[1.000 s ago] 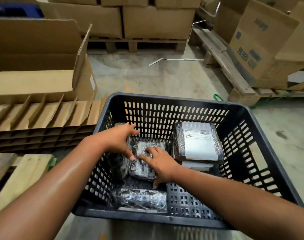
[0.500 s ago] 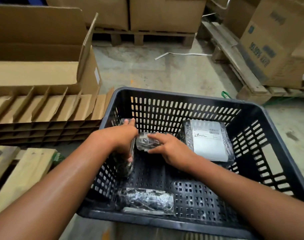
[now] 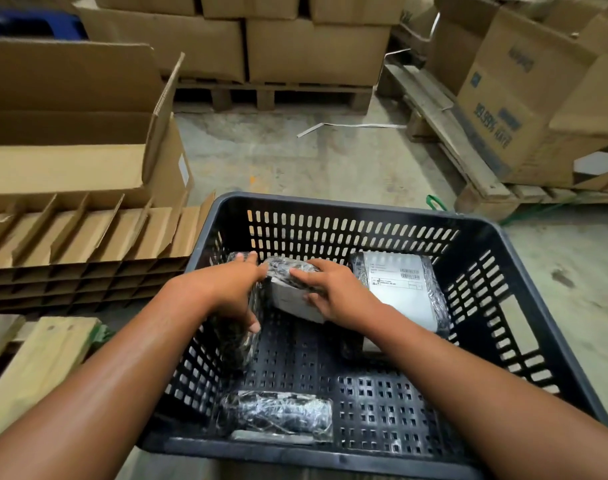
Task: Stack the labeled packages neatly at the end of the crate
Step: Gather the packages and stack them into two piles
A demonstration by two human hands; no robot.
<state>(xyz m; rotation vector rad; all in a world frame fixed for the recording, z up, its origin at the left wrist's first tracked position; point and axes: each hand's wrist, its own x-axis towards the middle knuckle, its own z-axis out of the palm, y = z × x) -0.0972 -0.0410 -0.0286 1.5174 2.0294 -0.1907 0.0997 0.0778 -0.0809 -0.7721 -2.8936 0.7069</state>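
A black slotted plastic crate (image 3: 347,206) stands in front of me. Both hands reach into its far left part. My right hand (image 3: 333,292) grips a small package wrapped in black film with a white label (image 3: 288,296), tilted up on edge. My left hand (image 3: 233,292) holds a dark wrapped package (image 3: 240,337) that stands upright against the crate's left wall. At the far right lies a stack of packages, its top one (image 3: 399,289) flat with a white shipping label up. One more wrapped package (image 3: 281,415) lies at the near wall.
Flattened cardboard dividers (image 3: 84,237) and an open carton (image 3: 74,133) sit left of the crate. Wooden pallets with brown boxes (image 3: 295,46) stand behind and at the right (image 3: 524,98). A light wooden pallet (image 3: 36,358) is at the near left. Concrete floor lies between.
My right hand has lifted the small package off the crate floor and tipped it upright toward the far wall. My left hand has stood the dark package against the left wall.
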